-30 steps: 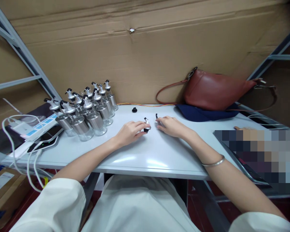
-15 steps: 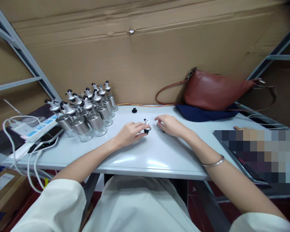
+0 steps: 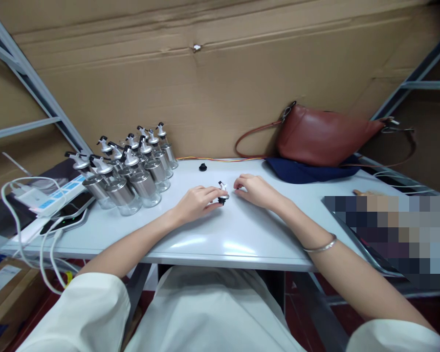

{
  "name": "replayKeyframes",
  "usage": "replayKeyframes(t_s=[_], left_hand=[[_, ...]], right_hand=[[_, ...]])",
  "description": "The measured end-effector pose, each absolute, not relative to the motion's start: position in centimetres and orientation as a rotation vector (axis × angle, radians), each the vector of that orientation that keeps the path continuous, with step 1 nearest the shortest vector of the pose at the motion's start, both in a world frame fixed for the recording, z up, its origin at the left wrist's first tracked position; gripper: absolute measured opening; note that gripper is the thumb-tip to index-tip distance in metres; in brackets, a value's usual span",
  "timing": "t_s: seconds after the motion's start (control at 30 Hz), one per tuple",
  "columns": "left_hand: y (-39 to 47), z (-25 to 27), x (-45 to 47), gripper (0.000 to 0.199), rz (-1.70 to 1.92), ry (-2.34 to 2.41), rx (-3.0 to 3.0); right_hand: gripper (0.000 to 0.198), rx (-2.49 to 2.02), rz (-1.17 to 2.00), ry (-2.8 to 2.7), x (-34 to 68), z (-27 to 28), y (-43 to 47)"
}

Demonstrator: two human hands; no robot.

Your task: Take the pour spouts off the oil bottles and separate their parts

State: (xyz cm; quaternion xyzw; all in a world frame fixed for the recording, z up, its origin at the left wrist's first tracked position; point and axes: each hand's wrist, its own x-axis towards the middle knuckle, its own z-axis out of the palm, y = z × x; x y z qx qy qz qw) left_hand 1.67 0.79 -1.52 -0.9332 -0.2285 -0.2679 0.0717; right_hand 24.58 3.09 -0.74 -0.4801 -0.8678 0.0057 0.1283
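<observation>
A brown cardboard wall (image 3: 220, 88) rises behind a glossy, pale grey table (image 3: 238, 232). At the back right, a reddish-brown leather handbag (image 3: 322, 134) with a thin strap rests on a dark navy cloth (image 3: 304, 171). At the left, a tight cluster of clear glass bottles with brushed-metal sleeves (image 3: 143, 182) stands upright, topped with silver and black pourers. Just beside the cluster, nearer the left edge, sits a white and blue power strip (image 3: 64, 193) with white cables.

Two bare hands meet near the middle of the table. The left hand (image 3: 195, 201) grasps a small silver and black pour spout (image 3: 223, 196) between thumb and fingers, spout end up. The right hand (image 3: 255, 189), its fingers curled, is close to the spout but apart from it; whether it holds anything cannot be told. A silver metal bangle (image 3: 320, 244) circles the right forearm. Smallest is a round black stopper (image 3: 203, 167), lying alone beyond the left hand, toward the wall.
</observation>
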Motion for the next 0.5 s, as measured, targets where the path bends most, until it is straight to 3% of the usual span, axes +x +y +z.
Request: replayKeyframes(t_s=[0.13, 0.33, 0.5], left_hand=[[0.75, -1.51, 1.69, 0.028, -0.805, -0.681, -2.807], [0.83, -1.55, 1.67, 0.027, -0.819, -0.667, -2.788], [0.9, -1.71, 1.58, 0.03, -0.844, -0.737, -2.816]], right_hand=[[0.022, -1.517, -0.077, -2.558, 24.5, -0.86, 2.86], [0.019, -1.33, 0.061, -2.619, 24.25, -0.72, 2.98], [0.019, -1.206, 0.108, -2.29, 23.94, -0.63, 3.07]])
